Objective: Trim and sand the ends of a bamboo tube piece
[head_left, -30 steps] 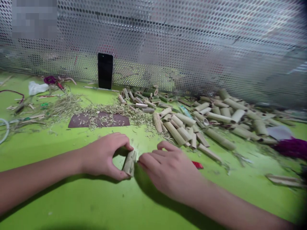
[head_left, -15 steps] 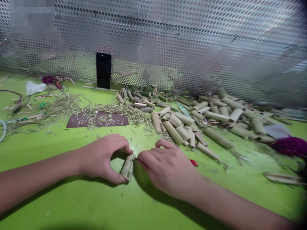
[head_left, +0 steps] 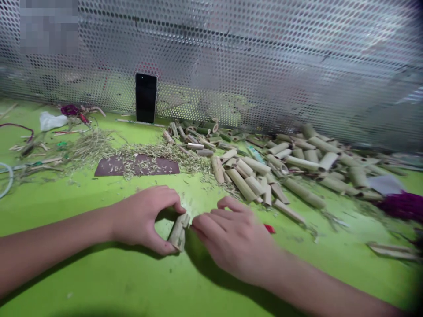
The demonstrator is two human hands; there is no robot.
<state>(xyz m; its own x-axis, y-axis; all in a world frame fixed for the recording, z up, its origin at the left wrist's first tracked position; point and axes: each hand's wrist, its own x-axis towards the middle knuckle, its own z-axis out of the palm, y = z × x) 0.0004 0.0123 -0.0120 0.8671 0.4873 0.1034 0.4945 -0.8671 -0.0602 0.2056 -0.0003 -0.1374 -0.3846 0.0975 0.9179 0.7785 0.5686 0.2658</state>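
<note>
A short, pale piece of bamboo with a rough, notched side is held near the front middle of the green table. The thumb and index finger of my left hand grip it at its two ends. My right hand is closed in a pinch close to the bamboo's right side, its fingertips almost at the piece. Whatever those fingers hold is hidden. Past the right hand's far side shows a small red end; I cannot tell whether it belongs to something in that hand.
Many cut bamboo tubes are heaped at the back right. Shavings cover part of a dark brown sheet. A phone stands against the perforated metal screen. Purple threads lie far right, white plastic at the left.
The whole view has shifted slightly. My left hand keeps its grip on the bamboo piece, and the right hand stays pinched beside it with only slight movement.
</note>
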